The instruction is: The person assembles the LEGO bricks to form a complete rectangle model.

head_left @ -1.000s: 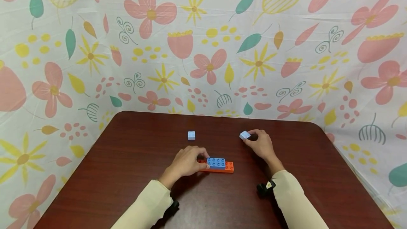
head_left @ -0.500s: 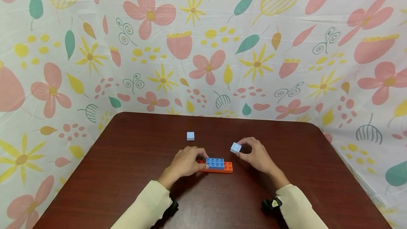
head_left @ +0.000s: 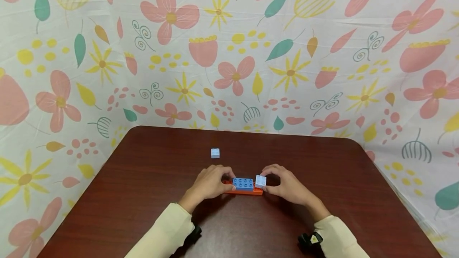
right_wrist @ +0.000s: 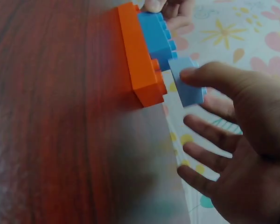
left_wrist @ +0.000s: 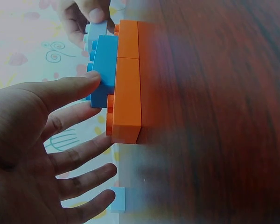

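Observation:
On the table, two orange bricks (left_wrist: 127,93) lie end to end, with a blue brick (head_left: 242,184) seated across their seam. My left hand (head_left: 210,183) pinches the left end of the blue brick between thumb and index finger, its other fingers spread behind. A small light blue brick (right_wrist: 185,83) is between the thumb and index finger of my right hand (head_left: 289,187). In the right wrist view it hangs slightly tilted, with a gap to the bare orange studs under it and its near end beside the blue brick.
Another small light blue brick (head_left: 215,153) stands farther back on the dark wooden table (head_left: 172,150). Behind and beside the table hangs a flower-patterned cloth (head_left: 229,31).
My right hand has brought its light blue brick leftward and toward me, from the back right of the table to above the right end of the orange bricks. My left hand has stayed in place.

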{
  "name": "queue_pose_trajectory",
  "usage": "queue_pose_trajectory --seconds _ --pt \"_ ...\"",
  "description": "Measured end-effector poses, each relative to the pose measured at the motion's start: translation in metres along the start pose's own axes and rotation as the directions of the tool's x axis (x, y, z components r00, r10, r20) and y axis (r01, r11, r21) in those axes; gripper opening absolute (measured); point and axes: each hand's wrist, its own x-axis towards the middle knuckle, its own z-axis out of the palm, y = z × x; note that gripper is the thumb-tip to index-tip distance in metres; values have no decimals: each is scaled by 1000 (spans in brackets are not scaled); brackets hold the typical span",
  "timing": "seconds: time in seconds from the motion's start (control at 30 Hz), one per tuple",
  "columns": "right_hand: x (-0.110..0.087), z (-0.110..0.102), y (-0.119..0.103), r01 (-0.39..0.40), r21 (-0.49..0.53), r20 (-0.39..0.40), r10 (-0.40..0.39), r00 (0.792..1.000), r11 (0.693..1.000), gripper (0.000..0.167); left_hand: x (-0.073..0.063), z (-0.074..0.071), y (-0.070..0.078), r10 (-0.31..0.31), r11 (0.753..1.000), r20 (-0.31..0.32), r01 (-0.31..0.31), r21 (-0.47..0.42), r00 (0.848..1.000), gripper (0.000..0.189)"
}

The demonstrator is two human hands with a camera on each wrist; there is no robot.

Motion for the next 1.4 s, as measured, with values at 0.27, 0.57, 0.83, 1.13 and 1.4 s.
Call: queue_pose_trajectory --seconds 0.27,0.57,0.83,1.13,1.4 --pt "-2 1 1 8 65 82 -13 997 998 33 0 0 0 8 1000 -6 -8 0 1000 20" --pt "1 2 3 21 74 87 -27 996 997 33 0 0 1 -7 1000 -1 7 -12 1000 19" --pt "3 3 6 23 83 83 -30 996 996 33 0 1 2 -17 1000 -2 17 -4 1000 20" --pt "3 4 7 42 73 73 -47 996 996 31 2 2 2 -1 1000 -4 1 3 1000 20" --pt "6 6 8 40 83 87 -48 995 996 27 1 0 1 -9 1000 5 9 -10 1000 21"
